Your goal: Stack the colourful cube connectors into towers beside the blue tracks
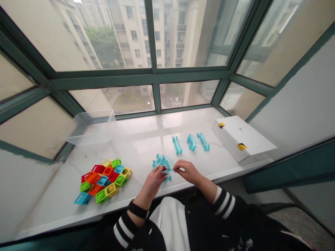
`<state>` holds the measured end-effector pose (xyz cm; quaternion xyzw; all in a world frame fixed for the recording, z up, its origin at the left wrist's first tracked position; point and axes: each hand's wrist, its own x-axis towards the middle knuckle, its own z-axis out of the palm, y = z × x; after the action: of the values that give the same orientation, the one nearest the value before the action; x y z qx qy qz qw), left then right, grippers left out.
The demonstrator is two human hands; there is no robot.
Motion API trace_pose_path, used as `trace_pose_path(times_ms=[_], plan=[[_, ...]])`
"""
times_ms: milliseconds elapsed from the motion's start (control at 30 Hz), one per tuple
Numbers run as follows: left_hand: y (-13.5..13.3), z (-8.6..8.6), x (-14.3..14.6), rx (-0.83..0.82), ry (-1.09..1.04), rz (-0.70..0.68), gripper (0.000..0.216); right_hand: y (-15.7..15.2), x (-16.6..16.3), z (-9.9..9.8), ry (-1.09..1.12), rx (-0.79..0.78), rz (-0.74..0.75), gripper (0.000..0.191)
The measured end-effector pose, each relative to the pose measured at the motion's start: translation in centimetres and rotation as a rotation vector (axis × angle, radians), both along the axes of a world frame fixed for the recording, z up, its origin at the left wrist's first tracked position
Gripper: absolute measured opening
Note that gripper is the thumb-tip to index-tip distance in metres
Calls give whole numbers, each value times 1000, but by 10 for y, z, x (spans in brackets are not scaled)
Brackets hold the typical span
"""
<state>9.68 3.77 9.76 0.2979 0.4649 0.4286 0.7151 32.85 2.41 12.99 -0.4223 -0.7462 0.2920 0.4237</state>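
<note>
A cluster of translucent blue toy track pieces point(160, 160) lies close to the front edge of the sill, with a thin clear film around its right side. Over its near side is my left hand point(154, 179), fingers curled and pressed together at the pieces. My right hand point(188, 171) pinches the edge of the clear film point(170, 162) just to the right. Whether the left fingers grip film or a track piece is hidden. Beyond my hands, two straight blue track pieces point(177, 145) point(203, 141) lie either side of a curved blue track piece point(192, 142).
Colourful plastic blocks point(104, 180) are heaped on the left of the white sill point(136, 139). A clear plastic bin point(91, 127) stands at the back left. On the right sits a white box point(242, 134) with yellow-and-black tabs. Green-framed windows point(154, 75) bound the back.
</note>
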Motion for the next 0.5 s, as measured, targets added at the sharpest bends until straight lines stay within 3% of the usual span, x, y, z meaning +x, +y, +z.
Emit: trace_pose_path(times_ms=[133, 200, 367, 500], plan=[[19, -23, -46, 423, 627, 188, 40, 15, 36, 1, 29, 66, -243, 17], [22, -42, -67, 546, 837, 236, 39, 23, 61, -2, 39, 66, -363, 20], [13, -83, -81, 700, 1080, 225, 36, 37, 115, -15, 27, 5, -604, 26], [10, -92, -74, 725, 1169, 186, 37, 50, 138, -25, -61, -30, -712, 26]])
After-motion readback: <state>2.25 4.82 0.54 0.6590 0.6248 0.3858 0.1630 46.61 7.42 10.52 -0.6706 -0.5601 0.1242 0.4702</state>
